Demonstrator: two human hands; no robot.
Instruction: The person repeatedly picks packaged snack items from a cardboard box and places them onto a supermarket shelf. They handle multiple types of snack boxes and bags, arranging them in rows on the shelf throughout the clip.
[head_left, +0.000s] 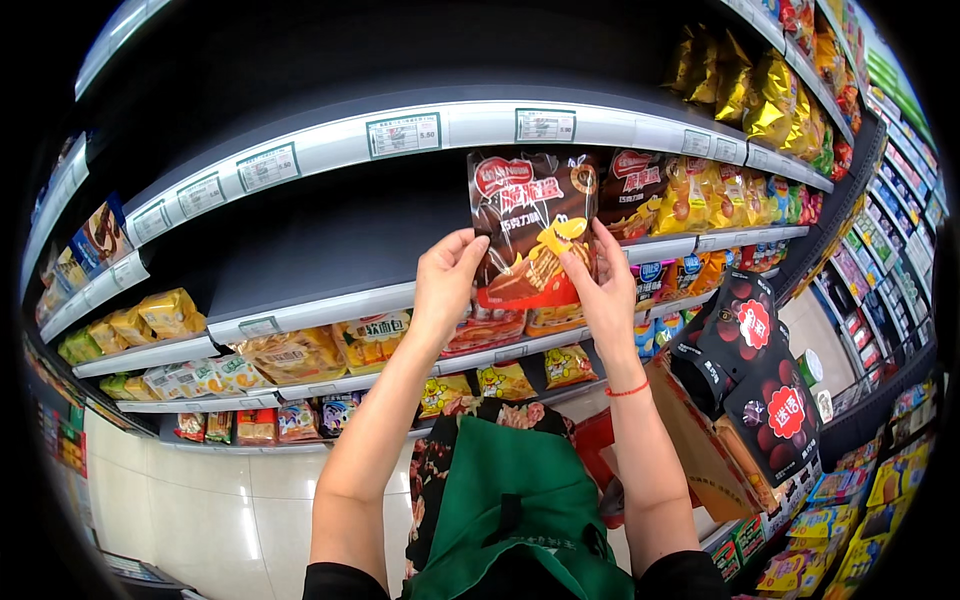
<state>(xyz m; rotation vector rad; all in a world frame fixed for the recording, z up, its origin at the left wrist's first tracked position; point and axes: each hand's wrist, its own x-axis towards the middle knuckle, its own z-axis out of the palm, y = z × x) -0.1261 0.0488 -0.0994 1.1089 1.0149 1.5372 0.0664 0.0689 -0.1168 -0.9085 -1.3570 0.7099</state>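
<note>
Between my two hands is a brown and red snack bag (517, 225), held upright in front of the shelf with its printed front towards me. My left hand (448, 277) pinches the bag's left edge between thumb and fingers. On the opposite edge, my right hand (604, 281) grips with the thumb across the front; a red cord circles that wrist. Just behind, to the right, a similar brown bag (630, 187) stands on the shelf beside yellow snack bags (686, 195). Left of the held bag, the dark shelf board (337, 240) shows bare.
Price labels line the shelf edge (472, 127) above. Packaged bread (292, 354) and small snack packs fill lower shelves. At right, black snack bags (776, 420) lie on an opened cardboard box (694, 442). Below me are a green apron (510, 495) and pale floor tiles (202, 510).
</note>
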